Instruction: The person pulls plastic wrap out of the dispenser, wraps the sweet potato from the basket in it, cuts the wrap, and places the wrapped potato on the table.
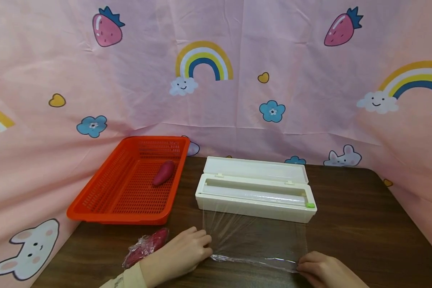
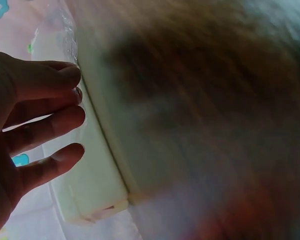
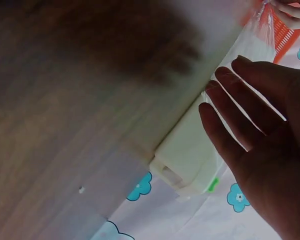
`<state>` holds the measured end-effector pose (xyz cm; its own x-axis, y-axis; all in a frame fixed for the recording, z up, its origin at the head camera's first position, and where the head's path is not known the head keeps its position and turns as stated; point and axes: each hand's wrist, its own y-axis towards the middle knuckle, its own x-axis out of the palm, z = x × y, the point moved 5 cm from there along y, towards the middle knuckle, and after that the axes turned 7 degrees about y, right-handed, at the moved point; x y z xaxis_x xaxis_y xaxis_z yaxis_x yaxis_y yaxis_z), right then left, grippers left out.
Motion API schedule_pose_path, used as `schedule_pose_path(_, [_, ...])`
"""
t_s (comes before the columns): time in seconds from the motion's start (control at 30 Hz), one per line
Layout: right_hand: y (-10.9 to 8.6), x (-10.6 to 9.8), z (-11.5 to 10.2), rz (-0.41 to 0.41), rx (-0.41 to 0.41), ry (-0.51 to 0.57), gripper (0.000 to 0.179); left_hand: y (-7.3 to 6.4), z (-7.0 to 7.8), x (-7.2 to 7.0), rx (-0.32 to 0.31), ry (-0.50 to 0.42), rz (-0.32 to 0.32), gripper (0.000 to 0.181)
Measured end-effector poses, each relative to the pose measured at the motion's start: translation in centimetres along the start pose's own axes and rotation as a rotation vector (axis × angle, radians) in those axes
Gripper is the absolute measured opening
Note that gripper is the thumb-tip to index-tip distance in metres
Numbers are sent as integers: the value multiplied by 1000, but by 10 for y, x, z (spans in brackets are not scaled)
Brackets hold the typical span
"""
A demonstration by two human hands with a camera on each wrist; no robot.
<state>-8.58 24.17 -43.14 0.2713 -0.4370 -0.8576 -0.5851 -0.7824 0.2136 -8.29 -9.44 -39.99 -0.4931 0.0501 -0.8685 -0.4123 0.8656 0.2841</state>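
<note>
A clear sheet of plastic wrap point(image 1: 255, 236) stretches from its roll point(image 1: 253, 195) in the white dispenser box point(image 1: 255, 208) toward the front of the table. At the sheet's left front corner, my left hand point(image 1: 187, 250) pinches the film between thumb and fingertips. My right hand point(image 1: 325, 269) pinches the opposite corner, and the bunched front edge runs between them. Both wrist views show the thumb and first fingers close together, the other fingers spread. Beside my left wrist lies a purple-red sweet potato point(image 1: 145, 248) wrapped in crinkled film.
An orange-red plastic basket point(image 1: 129, 218) stands at the left with one unwrapped sweet potato point(image 1: 164, 173) inside. The dispenser's lid point(image 1: 255, 169) is raised at the back, and a green slider point(image 1: 310, 205) sits at its right end. A patterned pink cloth point(image 1: 216, 112) hangs behind the dark wooden table point(image 1: 363, 224).
</note>
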Motion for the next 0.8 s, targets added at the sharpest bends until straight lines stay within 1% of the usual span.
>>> schedule_pose_path(0.07, [-3,7,8,11,-17,-24,19,-1,0,4,-2,-9,-23,11])
schedule_pose_path(0.13, [-5,15,17,16,-15,-35,20,-1,0,7,-2,-10,-41,12])
schedule_pose_path(0.2, [-6,18,20,16,-37,-47,18,-1,1,9,-3,-16,-59,12])
schedule_pose_path(0.27, [-4,18,17,33,-87,-77,17,-1,0,10,-3,-18,-74,12])
schedule_pose_path(0.37, [0,11,6,43,-173,-131,16,-1,1,10,0,-14,-87,13])
schedule_pose_path(0.5, [3,7,-2,52,-207,-160,15,0,-1,6,5,-24,-81,10])
schedule_pose_path(0.57, [3,6,-4,56,-214,-161,15,1,-3,1,4,-55,-67,9])
schedule_pose_path(0.63, [3,6,-4,61,-221,-164,14,4,-9,-8,2,-115,-47,7])
schedule_pose_path(0.7, [3,6,-4,67,-229,-168,14,8,-17,-21,-8,-186,-19,5])
schedule_pose_path(0.8, [2,6,-4,66,-226,-173,14,16,-35,-43,-38,-279,27,1])
